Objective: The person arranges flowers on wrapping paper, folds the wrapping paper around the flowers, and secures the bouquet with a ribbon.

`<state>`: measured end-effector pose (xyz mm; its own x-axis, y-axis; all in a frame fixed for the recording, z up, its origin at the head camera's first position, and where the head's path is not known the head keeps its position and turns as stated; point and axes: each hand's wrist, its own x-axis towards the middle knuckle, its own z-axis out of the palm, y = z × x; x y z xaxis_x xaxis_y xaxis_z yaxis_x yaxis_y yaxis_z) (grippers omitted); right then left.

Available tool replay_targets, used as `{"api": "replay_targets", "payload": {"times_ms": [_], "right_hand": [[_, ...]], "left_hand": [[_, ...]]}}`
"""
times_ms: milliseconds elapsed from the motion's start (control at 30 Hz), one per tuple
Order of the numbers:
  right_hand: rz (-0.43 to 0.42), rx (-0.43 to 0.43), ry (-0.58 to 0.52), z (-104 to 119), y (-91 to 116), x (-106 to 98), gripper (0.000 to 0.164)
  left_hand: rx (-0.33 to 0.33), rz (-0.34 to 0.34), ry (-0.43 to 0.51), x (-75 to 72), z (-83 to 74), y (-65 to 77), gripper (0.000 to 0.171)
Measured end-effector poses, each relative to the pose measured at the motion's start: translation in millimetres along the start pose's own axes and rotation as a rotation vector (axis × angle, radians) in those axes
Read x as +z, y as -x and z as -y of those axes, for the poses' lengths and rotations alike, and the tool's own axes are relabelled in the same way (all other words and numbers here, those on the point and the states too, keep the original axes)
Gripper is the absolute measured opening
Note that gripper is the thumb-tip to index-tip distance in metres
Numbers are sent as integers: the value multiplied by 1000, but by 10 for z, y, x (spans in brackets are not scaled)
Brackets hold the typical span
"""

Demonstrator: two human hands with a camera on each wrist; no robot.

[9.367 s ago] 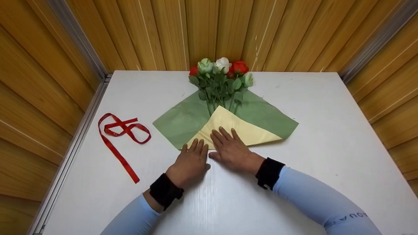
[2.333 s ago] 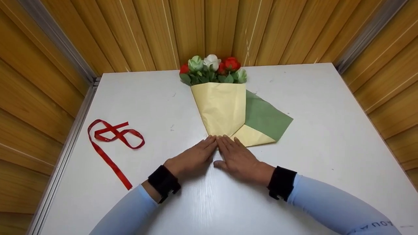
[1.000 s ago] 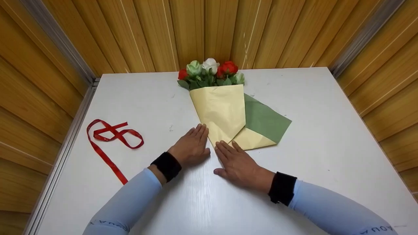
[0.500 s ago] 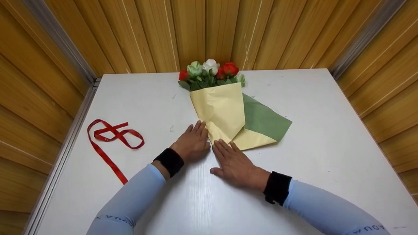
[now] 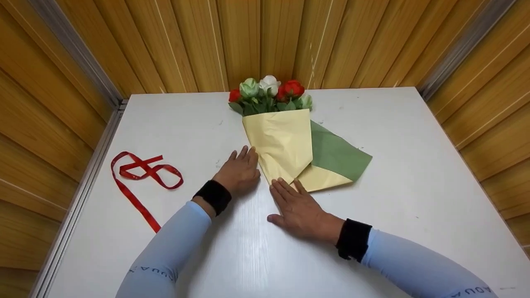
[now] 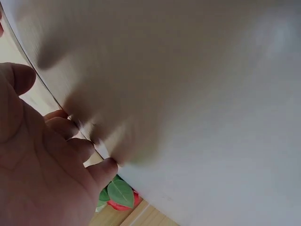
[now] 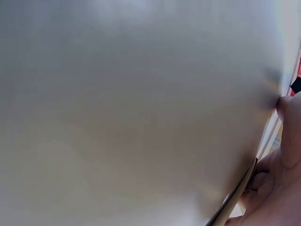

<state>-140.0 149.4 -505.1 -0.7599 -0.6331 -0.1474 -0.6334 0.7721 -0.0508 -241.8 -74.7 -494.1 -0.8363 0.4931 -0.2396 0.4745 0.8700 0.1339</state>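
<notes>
A bunch of red, white and pale green roses [image 5: 269, 89] lies on the white table, stems hidden under wrapping paper [image 5: 281, 140]. The paper is green on one face and cream on the other; its left side is folded over the stems, cream face up. On the right, a green flap [image 5: 337, 151] lies spread with its lower edge turned up. My left hand [image 5: 240, 169] has its fingertips at the paper's left folded edge. My right hand [image 5: 300, 211] rests flat, fingers straight on the paper's bottom point, thumb spread on the table.
A looped red ribbon [image 5: 143, 165] lies on the table to the left, its tail running under my left sleeve [image 5: 174, 244]. Wood-panelled walls [image 5: 273, 37] border the table at the back and both sides.
Since the earliest frame, the paper's left side has been folded over the stems. In the last second my left hand has slid a little up along the folded edge; the right has stayed nearly still.
</notes>
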Motion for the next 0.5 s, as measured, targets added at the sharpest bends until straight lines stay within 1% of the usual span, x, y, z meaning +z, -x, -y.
{"api": "replay_targets", "payload": {"times_ms": [133,233,300,367,433,500], "right_hand": [[-25,-17,12,-3,29,4,85],[-78,-13,-21,-19,33,10,82],[-89,2,-58,-33,31,11,81],[-82,17,-86,-46,26,9,82],[-52,23,-104,-55,26,6,83],[-33,21,-102,-61,28,1,84]], "left_hand": [[-14,-24,53,26,-91,56,64],[-21,-38,82,36,-174,100,68],[-28,-44,71,41,-214,118,70],[-39,-50,55,42,-237,129,72],[-46,-51,37,35,-243,136,75],[-51,-29,27,16,-233,130,77]]}}
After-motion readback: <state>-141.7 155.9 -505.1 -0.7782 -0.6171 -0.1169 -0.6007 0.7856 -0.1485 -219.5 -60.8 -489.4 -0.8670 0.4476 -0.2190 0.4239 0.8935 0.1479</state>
